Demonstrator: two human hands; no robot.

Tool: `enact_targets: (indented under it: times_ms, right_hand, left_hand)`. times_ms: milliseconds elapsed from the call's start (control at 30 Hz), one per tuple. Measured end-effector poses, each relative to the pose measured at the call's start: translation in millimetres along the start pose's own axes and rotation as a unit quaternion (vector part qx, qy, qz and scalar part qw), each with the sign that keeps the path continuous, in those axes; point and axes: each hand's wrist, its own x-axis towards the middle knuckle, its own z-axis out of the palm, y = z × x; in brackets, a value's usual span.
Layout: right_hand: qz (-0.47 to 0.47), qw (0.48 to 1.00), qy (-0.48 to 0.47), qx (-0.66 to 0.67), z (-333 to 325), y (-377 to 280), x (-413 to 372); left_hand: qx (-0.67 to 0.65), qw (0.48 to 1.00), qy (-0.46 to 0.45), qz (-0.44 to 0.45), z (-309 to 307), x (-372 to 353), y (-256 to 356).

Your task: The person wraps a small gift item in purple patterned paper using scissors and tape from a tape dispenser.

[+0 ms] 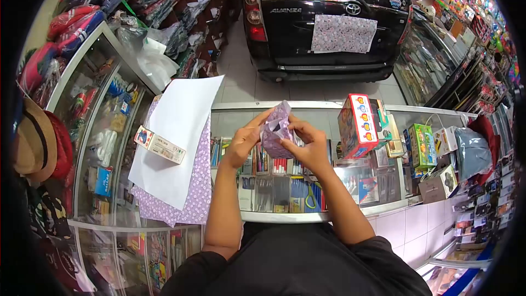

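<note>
At the far left hangs or rests a tan hat (35, 142), beside a glass case of goods. Next, a white sheet (183, 98) lies slantwise over purple floral paper (198, 197), and a small printed box (160, 146) lies on the white sheet. Toward the middle, the left hand (244, 143) grips the left side of a purple floral paper pouch (278, 143), which is held up over the glass-topped desk (285, 217). The right hand (308, 139) pinches the pouch's right side near its open, creased top; both hands are closed on it, just apart from each other. Whether anything sits inside seems impossible to tell from here. Green-handled scissors (311, 197) show under the glass, below the right forearm. Beyond the desk stands a black car (329, 8). Farther right, a red-and-white box (364, 126) stands on the desk, then a green box (423, 145) and a wrapped grey-blue cap (472, 154).
</note>
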Motion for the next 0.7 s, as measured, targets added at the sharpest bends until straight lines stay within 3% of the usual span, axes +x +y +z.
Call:
enact_targets:
  times_ms: [100,233,300,400,533,700]
  right_hand:
    - [-0.045,0.995,0.049,-0.079,2.5,11.9,-9.0]
    - [-0.092,0.984,0.041,-0.149,0.6,4.7,-3.7]
    - [-0.161,0.959,0.022,-0.234,-3.2,-5.5,-0.2]
    - [-0.129,0.977,0.003,-0.170,-2.4,-4.2,-1.3]
    - [-0.140,0.974,-0.007,-0.177,0.9,-6.8,-2.5]
    - [-0.140,0.968,-0.039,-0.203,-1.9,-9.1,-3.3]
  left_hand:
    - [0.097,0.995,-0.022,0.006,-6.2,-2.2,0.1]
    - [0.145,0.989,0.004,-0.007,-1.7,-3.8,4.8]
    - [0.181,0.982,-0.036,0.031,-0.9,-4.5,7.3]
    - [0.239,0.969,-0.059,0.026,5.7,-3.0,8.4]
    - [0.266,0.962,-0.040,0.040,4.4,-2.5,16.7]
    - [0.296,0.951,0.034,0.087,21.7,2.8,18.5]
